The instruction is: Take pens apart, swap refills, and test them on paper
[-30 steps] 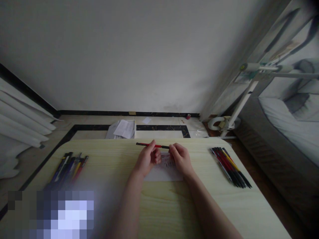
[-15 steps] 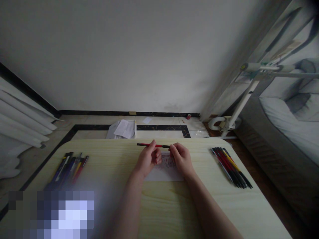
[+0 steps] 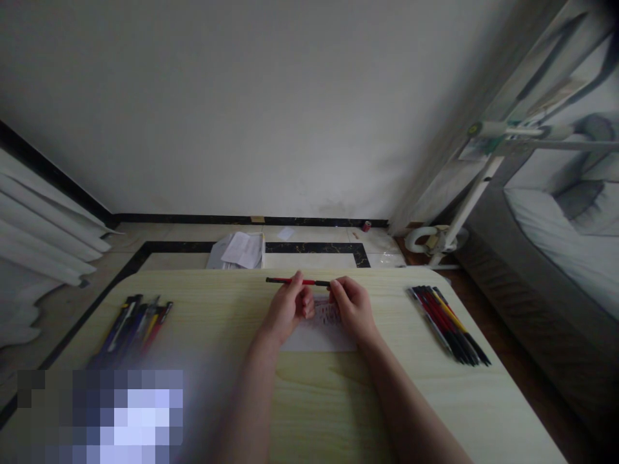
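A slim red and black pen (image 3: 309, 282) lies level across both hands, a little above the far half of the table (image 3: 203, 399). My left hand (image 3: 287, 305) is closed round its red barrel, thumb on top. At the pen's black right end, my right hand (image 3: 352, 308) pinches it between thumb and fingers. Beneath the hands rests a white sheet of paper (image 3: 316, 340) with several rows of short dark pen marks. Both wrists hide the sheet's sides.
On the right lies a row of red, black and yellow pens (image 3: 449, 327). At left is another bunch of pens (image 3: 135, 325), its near end blurred. Beyond the table, papers (image 3: 242, 250) sit on the floor before the wall. A grey sofa (image 3: 541, 258) stands at right.
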The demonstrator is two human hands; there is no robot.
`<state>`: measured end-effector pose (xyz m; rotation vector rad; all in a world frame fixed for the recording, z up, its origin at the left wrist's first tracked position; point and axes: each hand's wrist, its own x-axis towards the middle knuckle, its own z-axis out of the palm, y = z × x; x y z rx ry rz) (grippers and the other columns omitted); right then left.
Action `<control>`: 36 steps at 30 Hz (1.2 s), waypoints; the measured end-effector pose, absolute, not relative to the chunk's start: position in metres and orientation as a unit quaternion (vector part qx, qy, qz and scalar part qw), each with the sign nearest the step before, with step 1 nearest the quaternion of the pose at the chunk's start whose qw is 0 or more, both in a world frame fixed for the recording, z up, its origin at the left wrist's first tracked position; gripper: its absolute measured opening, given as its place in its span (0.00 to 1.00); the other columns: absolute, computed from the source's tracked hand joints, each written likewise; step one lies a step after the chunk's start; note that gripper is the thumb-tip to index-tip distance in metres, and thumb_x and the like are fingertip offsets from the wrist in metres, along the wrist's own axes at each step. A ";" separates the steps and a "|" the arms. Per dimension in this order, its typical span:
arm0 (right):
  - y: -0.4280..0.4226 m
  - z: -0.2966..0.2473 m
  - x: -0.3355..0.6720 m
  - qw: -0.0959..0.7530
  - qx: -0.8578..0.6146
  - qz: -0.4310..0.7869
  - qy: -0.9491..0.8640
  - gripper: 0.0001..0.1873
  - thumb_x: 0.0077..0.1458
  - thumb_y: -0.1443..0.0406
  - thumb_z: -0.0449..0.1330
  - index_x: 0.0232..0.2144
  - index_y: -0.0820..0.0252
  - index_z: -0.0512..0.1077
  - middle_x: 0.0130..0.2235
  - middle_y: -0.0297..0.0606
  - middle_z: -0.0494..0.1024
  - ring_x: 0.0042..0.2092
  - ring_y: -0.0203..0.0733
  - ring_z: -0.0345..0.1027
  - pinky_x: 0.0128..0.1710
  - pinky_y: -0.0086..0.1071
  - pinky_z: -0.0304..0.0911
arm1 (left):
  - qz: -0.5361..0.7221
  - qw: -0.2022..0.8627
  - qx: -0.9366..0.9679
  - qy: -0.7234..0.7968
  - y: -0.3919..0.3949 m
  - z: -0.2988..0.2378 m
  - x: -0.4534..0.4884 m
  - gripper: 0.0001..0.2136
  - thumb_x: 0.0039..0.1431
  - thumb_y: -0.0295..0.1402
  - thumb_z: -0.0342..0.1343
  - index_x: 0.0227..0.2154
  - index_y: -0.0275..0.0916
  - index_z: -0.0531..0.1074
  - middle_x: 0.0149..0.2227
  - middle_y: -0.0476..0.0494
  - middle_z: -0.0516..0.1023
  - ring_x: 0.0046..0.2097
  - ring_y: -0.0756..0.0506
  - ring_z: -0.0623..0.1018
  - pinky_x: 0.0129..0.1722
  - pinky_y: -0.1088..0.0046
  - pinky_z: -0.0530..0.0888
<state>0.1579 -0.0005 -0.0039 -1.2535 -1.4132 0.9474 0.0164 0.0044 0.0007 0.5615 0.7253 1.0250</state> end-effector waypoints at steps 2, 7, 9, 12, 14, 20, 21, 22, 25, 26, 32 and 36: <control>-0.001 -0.004 0.158 0.495 -0.517 0.394 -0.577 0.15 0.55 0.58 0.52 0.22 0.61 0.66 0.19 0.30 0.65 0.22 0.31 0.57 0.22 0.25 0.52 | 0.470 0.773 0.264 0.334 0.004 0.000 0.017 0.22 0.52 0.48 0.48 0.13 0.36 0.58 0.12 0.53 0.56 0.16 0.55 0.58 0.17 0.75 0.54; -0.001 -0.005 0.158 0.498 -0.513 0.408 -0.568 0.15 0.54 0.58 0.52 0.22 0.61 0.66 0.19 0.31 0.66 0.21 0.31 0.56 0.21 0.25 0.52 | 0.477 0.770 0.261 0.333 0.004 0.001 0.017 0.21 0.53 0.47 0.47 0.14 0.36 0.58 0.13 0.53 0.57 0.16 0.55 0.58 0.17 0.75 0.54; -0.001 -0.005 0.158 0.503 -0.508 0.416 -0.563 0.13 0.54 0.58 0.53 0.24 0.61 0.67 0.20 0.31 0.67 0.21 0.31 0.57 0.20 0.25 0.52 | 0.476 0.771 0.256 0.336 0.004 0.002 0.017 0.21 0.54 0.47 0.47 0.14 0.36 0.57 0.13 0.53 0.56 0.16 0.55 0.58 0.17 0.76 0.54; -0.001 -0.006 0.157 0.511 -0.498 0.436 -0.549 0.11 0.53 0.58 0.53 0.28 0.61 0.68 0.22 0.32 0.69 0.21 0.31 0.58 0.19 0.24 0.52 | 0.473 0.773 0.254 0.338 0.005 0.002 0.017 0.21 0.54 0.47 0.47 0.14 0.37 0.57 0.13 0.53 0.56 0.15 0.55 0.58 0.17 0.75 0.54; 0.000 -0.006 0.157 0.513 -0.495 0.445 -0.542 0.11 0.52 0.58 0.54 0.28 0.61 0.68 0.22 0.33 0.70 0.21 0.31 0.58 0.19 0.24 0.52 | 0.474 0.772 0.256 0.337 0.005 0.001 0.017 0.21 0.53 0.47 0.47 0.13 0.37 0.57 0.13 0.53 0.55 0.15 0.55 0.58 0.17 0.75 0.55; 0.001 -0.007 0.158 0.521 -0.494 0.459 -0.524 0.11 0.50 0.58 0.56 0.28 0.61 0.69 0.21 0.32 0.70 0.20 0.31 0.59 0.19 0.25 0.54 | 0.493 0.770 0.238 0.327 0.005 -0.001 0.017 0.19 0.53 0.45 0.49 0.16 0.37 0.57 0.15 0.53 0.58 0.16 0.55 0.60 0.16 0.75 0.55; 0.001 -0.007 0.158 0.521 -0.493 0.460 -0.523 0.11 0.50 0.58 0.56 0.29 0.61 0.69 0.21 0.32 0.70 0.20 0.31 0.59 0.19 0.25 0.54 | 0.493 0.773 0.233 0.324 0.005 0.000 0.017 0.19 0.53 0.45 0.49 0.16 0.37 0.57 0.15 0.53 0.58 0.16 0.55 0.60 0.16 0.76 0.55; 0.002 -0.007 0.158 0.521 -0.492 0.462 -0.523 0.11 0.50 0.58 0.56 0.29 0.61 0.69 0.21 0.32 0.70 0.20 0.31 0.59 0.19 0.25 0.54 | 0.493 0.776 0.229 0.321 0.005 0.000 0.017 0.19 0.53 0.45 0.49 0.16 0.37 0.56 0.15 0.53 0.59 0.16 0.54 0.60 0.16 0.76 0.55; 0.002 -0.006 0.158 0.522 -0.488 0.467 -0.521 0.11 0.51 0.59 0.56 0.30 0.61 0.69 0.22 0.32 0.70 0.20 0.30 0.58 0.18 0.25 0.53 | 0.495 0.779 0.222 0.315 0.006 0.001 0.017 0.18 0.54 0.44 0.49 0.17 0.37 0.56 0.15 0.53 0.59 0.16 0.54 0.60 0.16 0.76 0.55; 0.002 -0.006 0.158 0.522 -0.487 0.469 -0.520 0.11 0.51 0.59 0.56 0.30 0.62 0.69 0.22 0.32 0.70 0.20 0.30 0.58 0.18 0.24 0.53 | 0.495 0.779 0.222 0.314 0.006 0.002 0.017 0.18 0.54 0.44 0.49 0.17 0.38 0.56 0.15 0.53 0.59 0.16 0.54 0.60 0.16 0.76 0.55; 0.003 -0.006 0.159 0.523 -0.483 0.479 -0.514 0.13 0.50 0.58 0.56 0.33 0.63 0.70 0.22 0.32 0.70 0.18 0.28 0.56 0.16 0.23 0.51 | 0.495 0.776 0.231 0.314 0.005 0.001 0.016 0.18 0.53 0.45 0.50 0.17 0.37 0.57 0.16 0.53 0.60 0.16 0.54 0.60 0.17 0.76 0.56; 0.004 -0.005 0.160 0.521 -0.481 0.490 -0.507 0.15 0.49 0.58 0.57 0.37 0.63 0.70 0.22 0.33 0.70 0.18 0.28 0.54 0.15 0.23 0.49 | 0.493 0.777 0.234 0.316 0.005 0.002 0.017 0.18 0.53 0.45 0.50 0.17 0.37 0.57 0.16 0.53 0.59 0.16 0.54 0.60 0.17 0.76 0.55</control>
